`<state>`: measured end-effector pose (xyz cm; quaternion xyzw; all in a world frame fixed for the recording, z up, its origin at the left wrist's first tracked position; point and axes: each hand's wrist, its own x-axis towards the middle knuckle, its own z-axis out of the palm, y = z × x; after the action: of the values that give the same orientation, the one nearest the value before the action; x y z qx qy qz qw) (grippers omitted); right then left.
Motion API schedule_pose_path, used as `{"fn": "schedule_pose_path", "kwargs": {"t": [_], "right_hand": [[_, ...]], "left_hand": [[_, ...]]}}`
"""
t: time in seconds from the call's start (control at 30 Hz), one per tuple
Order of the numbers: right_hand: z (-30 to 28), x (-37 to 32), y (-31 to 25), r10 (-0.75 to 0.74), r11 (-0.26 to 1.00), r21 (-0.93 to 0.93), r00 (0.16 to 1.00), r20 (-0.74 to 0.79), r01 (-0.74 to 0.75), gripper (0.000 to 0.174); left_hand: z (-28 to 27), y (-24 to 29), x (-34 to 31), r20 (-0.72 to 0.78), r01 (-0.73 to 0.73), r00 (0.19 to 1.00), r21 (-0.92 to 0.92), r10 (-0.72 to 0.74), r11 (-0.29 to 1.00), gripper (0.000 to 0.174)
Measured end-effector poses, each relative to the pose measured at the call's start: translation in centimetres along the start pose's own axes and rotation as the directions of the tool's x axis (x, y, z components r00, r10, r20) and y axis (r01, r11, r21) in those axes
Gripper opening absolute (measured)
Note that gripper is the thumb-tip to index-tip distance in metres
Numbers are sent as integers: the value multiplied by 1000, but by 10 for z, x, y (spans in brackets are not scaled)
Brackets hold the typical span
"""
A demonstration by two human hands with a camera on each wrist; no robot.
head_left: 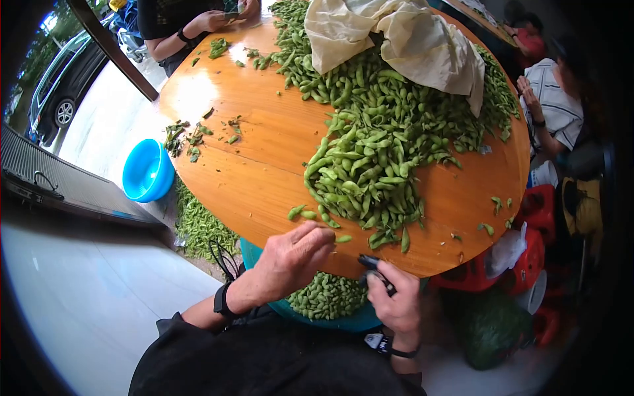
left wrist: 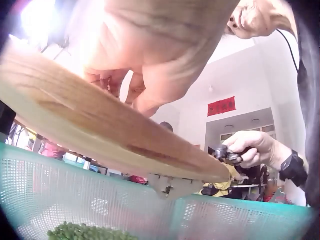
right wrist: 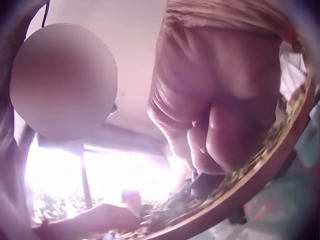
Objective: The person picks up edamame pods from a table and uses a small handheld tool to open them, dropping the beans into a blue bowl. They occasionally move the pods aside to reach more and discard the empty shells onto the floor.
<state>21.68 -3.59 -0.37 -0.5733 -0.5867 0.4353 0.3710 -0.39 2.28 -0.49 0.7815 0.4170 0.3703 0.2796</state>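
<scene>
Orange-brown wood forms the table (head_left: 244,158), and a heap of green pods (head_left: 370,152) spreads from its far end down its middle almost to its near edge. A pale cloth (head_left: 429,56) lies on the heap toward the table's far end. At the table's near edge the left hand (head_left: 290,257) bends its fingers downward, just beside a few stray pods; their tips are hidden, so I cannot tell whether they pinch anything. To its right, by the same edge, the right hand (head_left: 396,300) has its fingers clamped round a black tool (head_left: 368,262). Under that edge stands a teal mesh basket (left wrist: 260,217) containing small green pieces (head_left: 327,297), pods or beans. Left of the table are a blue bowl (head_left: 146,173) and green scraps (head_left: 201,224) on the floor; leaves (head_left: 195,140) lie near the table's left rim. A person (head_left: 168,26) sits at the table's far left, another (head_left: 555,99) beyond its right side
</scene>
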Motion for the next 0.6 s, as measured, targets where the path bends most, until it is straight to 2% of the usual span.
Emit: {"fn": "schedule_pose_path", "kwargs": {"t": [0.07, 0.1, 0.13, 0.17, 0.2, 0.27, 0.3, 0.33, 0.4, 0.43, 0.5, 0.6], "right_hand": [[17, 8, -3, 141, 969, 201, 990, 26, -143, 18], [21, 9, -5, 178, 935, 302, 983, 51, -185, 18], [23, 9, -5, 183, 935, 299, 982, 49, -189, 18], [25, 9, -6, 175, 922, 346, 984, 34, -176, 18], [26, 9, -6, 167, 906, 393, 986, 18, -160, 19], [24, 8, -8, 151, 916, 376, 988, -4, -139, 19], [22, 6, -7, 63, 955, 292, 998, -17, -56, 18], [20, 5, -7, -26, 978, 207, 999, -21, 30, 18], [19, 1, -7, -54, 979, 198, 998, -19, 57, 17], [18, -1, -7, -84, 978, 191, 996, -17, 86, 17], [13, -2, -10, -114, 983, 143, 993, 9, 112, 17], [8, -4, -10, -159, 985, 74, 986, 52, 155, 18]], "left_hand": [[1, 5, -6, 58, 38, 998, -68, -34, 997, 14], [4, 5, -10, 108, 89, 992, -181, -70, 980, 16], [9, 4, -13, 158, 145, 982, -288, -102, 947, 18], [15, 1, -16, 144, 127, 986, -367, -79, 921, 17], [17, 0, -17, 146, 129, 986, -371, -80, 920, 17], [20, -1, -18, 184, 159, 980, -525, -71, 836, 15], [17, 7, -16, 252, 300, 950, -576, -184, 761, 14], [16, 10, -17, 253, 301, 950, -578, -184, 758, 14], [17, 14, -18, 423, 562, 822, -710, -381, 424, 13], [17, 15, -18, 424, 563, 821, -710, -382, 422, 13], [16, 15, -17, 492, 616, 772, -737, -402, 280, 12], [15, 12, -17, 572, 671, 724, -712, -385, 205, 10]]}}
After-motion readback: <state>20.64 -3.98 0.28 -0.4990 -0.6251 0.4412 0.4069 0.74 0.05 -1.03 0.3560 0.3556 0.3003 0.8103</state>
